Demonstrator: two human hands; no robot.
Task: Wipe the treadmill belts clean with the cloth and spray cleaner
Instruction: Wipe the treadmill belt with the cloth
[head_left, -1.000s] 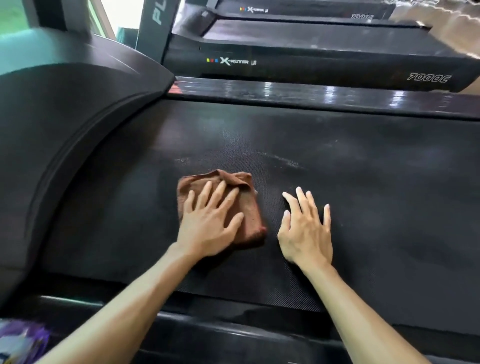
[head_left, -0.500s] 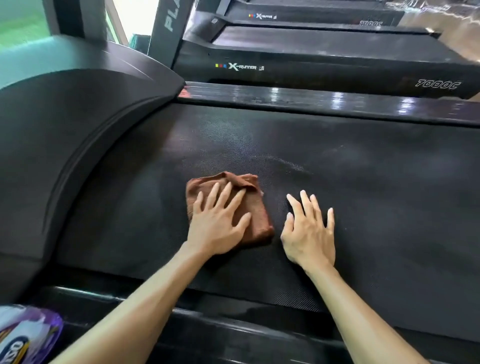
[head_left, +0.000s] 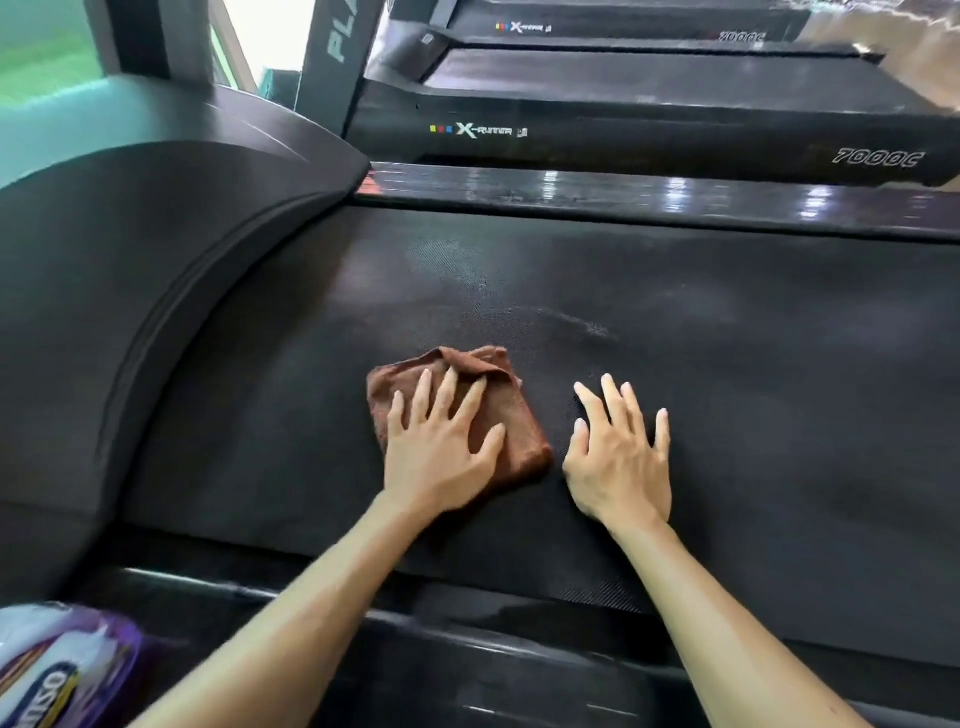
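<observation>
A folded brown cloth (head_left: 519, 426) lies on the black treadmill belt (head_left: 727, 389) in the middle of the view. My left hand (head_left: 441, 457) presses flat on the cloth with its fingers spread. My right hand (head_left: 618, 457) rests flat on the bare belt just to the right of the cloth, fingers straight. A faint pale wet streak (head_left: 576, 322) marks the belt beyond the cloth. A purple and white cleaner bottle (head_left: 57, 670) shows at the bottom left corner.
The treadmill's curved black motor cover (head_left: 130, 312) rises on the left. A glossy side rail (head_left: 623, 195) runs along the belt's far edge. Two more treadmills (head_left: 649, 119) stand beyond it.
Both hands stay flat in nearly the same spot on the belt. The view has dipped a little, and more of the bottle shows at the bottom left.
</observation>
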